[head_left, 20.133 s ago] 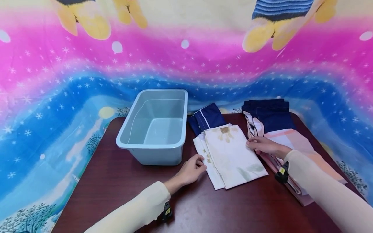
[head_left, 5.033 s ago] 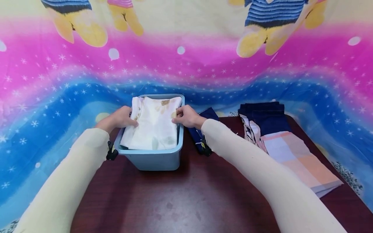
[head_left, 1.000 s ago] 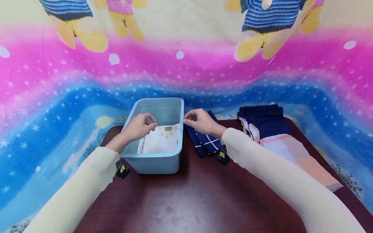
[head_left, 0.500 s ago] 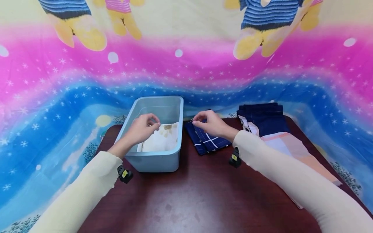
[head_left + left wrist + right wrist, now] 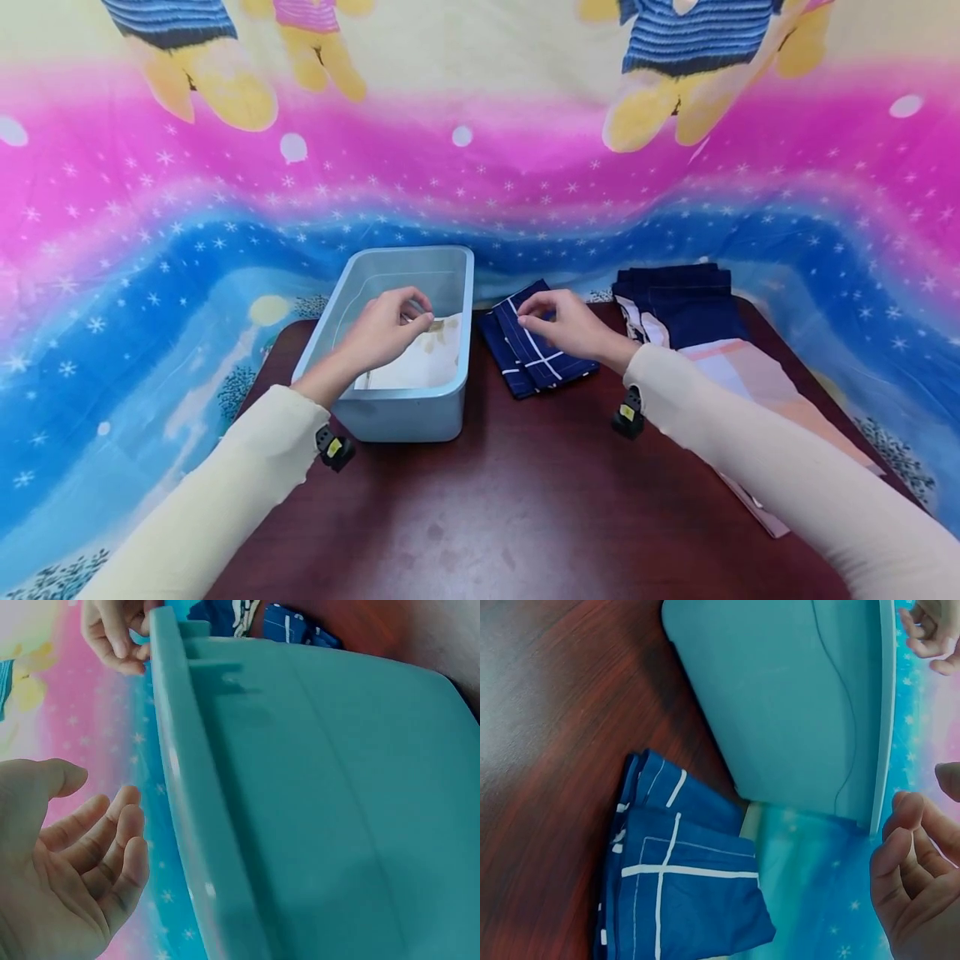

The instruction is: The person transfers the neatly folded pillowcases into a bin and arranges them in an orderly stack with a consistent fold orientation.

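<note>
The white cloth [image 5: 408, 368] (brown-printed near its far edge) lies inside the light-blue tub [image 5: 405, 419] below the left hand [image 5: 384, 333], while the right hand [image 5: 573, 327] hovers above the white-lined navy cloth [image 5: 534, 371], both hands loosely bent and holding nothing.

From where I stand the light is bright and even. A soft pale glare lies on the table [image 5: 457, 529] in front of the tub [image 5: 405, 421], and dark shadow hugs the tub's right side. Both wrist views look dimmer, teal-tinted; behind the tub, the patterned backdrop [image 5: 375, 137] is slightly soft.
</note>
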Tool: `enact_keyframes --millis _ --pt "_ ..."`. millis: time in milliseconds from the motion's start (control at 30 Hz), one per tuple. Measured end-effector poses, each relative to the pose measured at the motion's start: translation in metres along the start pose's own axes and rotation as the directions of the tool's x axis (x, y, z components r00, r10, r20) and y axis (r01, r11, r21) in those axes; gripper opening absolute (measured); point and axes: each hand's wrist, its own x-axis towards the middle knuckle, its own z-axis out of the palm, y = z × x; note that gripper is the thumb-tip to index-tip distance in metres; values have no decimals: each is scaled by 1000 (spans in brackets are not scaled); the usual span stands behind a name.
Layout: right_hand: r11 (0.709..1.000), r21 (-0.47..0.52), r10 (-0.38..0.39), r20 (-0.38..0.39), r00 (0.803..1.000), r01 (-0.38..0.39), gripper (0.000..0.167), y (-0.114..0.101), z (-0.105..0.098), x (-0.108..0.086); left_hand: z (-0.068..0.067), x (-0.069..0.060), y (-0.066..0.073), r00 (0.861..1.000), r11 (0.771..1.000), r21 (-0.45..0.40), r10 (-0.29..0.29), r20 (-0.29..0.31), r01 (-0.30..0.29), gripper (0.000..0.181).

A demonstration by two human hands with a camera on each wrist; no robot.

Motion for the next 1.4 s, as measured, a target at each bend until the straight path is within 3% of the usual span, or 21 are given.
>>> enact_keyframes --millis 467,833,933,1233,1400 --pt "999 -31 11 -32 999 -12 24 19 -10 -2 16 6 43 997 998 -5 70 20 -69 25" --pt "998 -43 42 -42 998 -44 27 32 -16 -1 38 8 57 991 991 -26 130 40 -129 28" --pt "997 -39 59 -50 997 -61 30 34 -19 0 44 9 63 990 990 -9 142 20 -142 30" --pt "996 -30 82 -70 994 -85 35 47 -27 2 60 15 77 995 995 -10 102 -23 -102 29" --pt "995 -52 81 -87 993 -86 31 52 -30 2 71 17 82 992 993 -8 120 -26 -120 27"
